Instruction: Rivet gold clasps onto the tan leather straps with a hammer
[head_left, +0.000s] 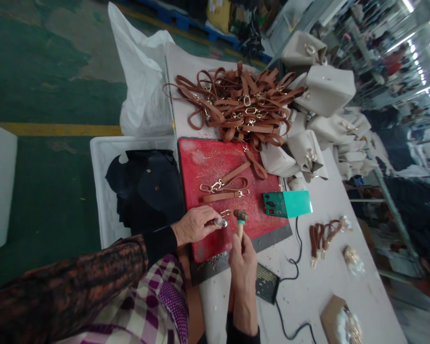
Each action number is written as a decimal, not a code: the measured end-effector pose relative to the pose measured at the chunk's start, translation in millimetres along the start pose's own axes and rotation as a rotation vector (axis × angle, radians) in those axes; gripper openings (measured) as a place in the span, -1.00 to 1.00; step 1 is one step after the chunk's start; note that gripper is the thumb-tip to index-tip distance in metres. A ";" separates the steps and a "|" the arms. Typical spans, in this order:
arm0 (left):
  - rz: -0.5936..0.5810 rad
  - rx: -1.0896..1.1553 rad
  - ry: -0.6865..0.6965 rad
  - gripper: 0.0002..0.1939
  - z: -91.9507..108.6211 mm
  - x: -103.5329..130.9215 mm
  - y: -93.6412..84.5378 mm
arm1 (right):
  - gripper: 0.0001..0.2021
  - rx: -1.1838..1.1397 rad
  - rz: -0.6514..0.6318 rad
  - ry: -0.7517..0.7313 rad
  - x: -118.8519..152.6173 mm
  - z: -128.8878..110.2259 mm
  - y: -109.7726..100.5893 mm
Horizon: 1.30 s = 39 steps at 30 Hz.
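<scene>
Over the near part of a red mat [186,167], my left hand [198,225] is closed around a short metal punch [221,222], whose round end faces up. My right hand [243,258] grips the handle of a hammer [241,216]; its dark head is raised just right of the punch. A small gold metal clasp [225,212] shows beside the punch, partly hidden by my left hand. Farther up the mat lie brown straps [224,196] with gold swivel clasps. What sits beneath the punch is hidden.
Brown straps [236,102] are heaped behind the mat, near beige bags [327,91]. A green box [290,204] with a black cable stands right. Left is a white bin [96,191] of dark pieces [150,186]. Short straps [320,239] and bagged hardware [353,260] lie on the right.
</scene>
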<state>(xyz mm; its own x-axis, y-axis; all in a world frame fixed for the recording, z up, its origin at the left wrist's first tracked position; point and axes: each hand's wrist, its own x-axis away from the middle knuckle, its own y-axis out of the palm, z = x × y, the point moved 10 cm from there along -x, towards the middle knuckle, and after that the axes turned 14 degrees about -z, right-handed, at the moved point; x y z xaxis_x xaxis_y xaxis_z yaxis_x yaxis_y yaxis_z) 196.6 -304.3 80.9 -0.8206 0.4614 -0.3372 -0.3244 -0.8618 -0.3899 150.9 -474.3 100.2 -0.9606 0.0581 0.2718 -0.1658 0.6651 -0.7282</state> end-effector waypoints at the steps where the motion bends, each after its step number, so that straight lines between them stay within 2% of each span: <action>1: 0.003 0.002 0.008 -0.86 0.5 0.0 0.3 | -0.58 -0.034 0.002 0.023 10.6 -3.5 -7.0; 3: 0.006 0.010 0.023 -0.86 0.7 0.1 1.4 | -0.59 -0.017 0.010 0.039 32.2 -17.2 -20.0; 6: 0.010 0.026 0.037 -0.89 -1.1 0.9 3.0 | -0.60 0.157 0.034 -0.012 54.6 -46.2 -28.4; 8: 0.012 0.034 0.047 -0.90 -2.5 1.6 3.9 | -0.61 0.278 0.026 -0.041 58.0 -58.7 -22.7; 11: 0.009 0.041 0.063 -0.88 -3.5 2.4 5.1 | -0.61 0.384 -0.009 -0.032 53.6 -62.4 -13.6; 14: 0.012 0.037 0.062 -0.89 -4.8 2.5 6.2 | -0.58 0.427 0.010 -0.043 57.7 -70.0 -22.5; 16: 0.015 0.031 0.049 -0.91 -6.6 2.4 7.0 | -0.57 0.431 0.101 -0.045 68.8 -78.2 -39.5; 18: 0.014 0.028 0.042 -0.92 -8.0 2.1 7.9 | -0.57 0.416 0.245 -0.036 81.8 -84.0 -57.1; 20: 0.012 0.028 0.046 -0.92 -8.1 2.1 8.1 | -0.55 0.412 0.290 -0.049 84.4 -85.9 -58.0; 23: 0.011 0.025 0.072 -0.91 -5.5 2.4 7.0 | -0.57 0.451 0.057 -0.090 64.4 -83.6 -27.5; 25: 0.009 0.020 0.083 -0.91 -3.5 2.4 6.3 | -0.58 0.462 -0.016 -0.088 57.5 -84.4 -22.2; 26: 0.008 0.016 0.081 -0.91 -3.1 2.3 6.0 | -0.58 0.451 0.026 -0.077 58.9 -86.9 -30.5; 29: 0.008 0.006 0.057 -0.91 -3.4 1.6 4.9 | -0.58 0.322 0.298 -0.056 80.4 -94.4 -73.1; 31: 0.005 0.005 0.050 -0.91 -2.9 1.0 4.3 | -0.56 0.209 0.382 -0.068 91.1 -92.0 -84.2; 33: 0.008 0.008 0.053 -0.90 -1.9 0.7 3.3 | -0.55 0.173 0.318 -0.096 85.6 -87.4 -70.9; 36: 0.019 0.012 0.059 -0.90 -1.7 0.8 2.5 | -0.59 0.284 0.072 -0.090 62.9 -80.1 -30.9; 38: 0.019 0.015 0.057 -0.91 -2.7 0.9 3.4 | -0.59 0.343 0.036 -0.036 58.4 -76.7 -26.9; 39: 0.018 0.017 0.053 -0.91 -3.6 1.0 4.1 | -0.58 0.348 0.088 -0.005 61.6 -76.8 -35.7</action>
<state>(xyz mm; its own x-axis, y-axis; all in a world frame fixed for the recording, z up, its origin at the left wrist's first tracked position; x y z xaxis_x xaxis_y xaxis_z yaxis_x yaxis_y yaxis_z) 196.2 -306.6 75.9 -0.8005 0.4561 -0.3889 -0.3181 -0.8732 -0.3693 114.8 -437.3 191.3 -0.9756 0.0997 0.1957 -0.1472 0.3646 -0.9194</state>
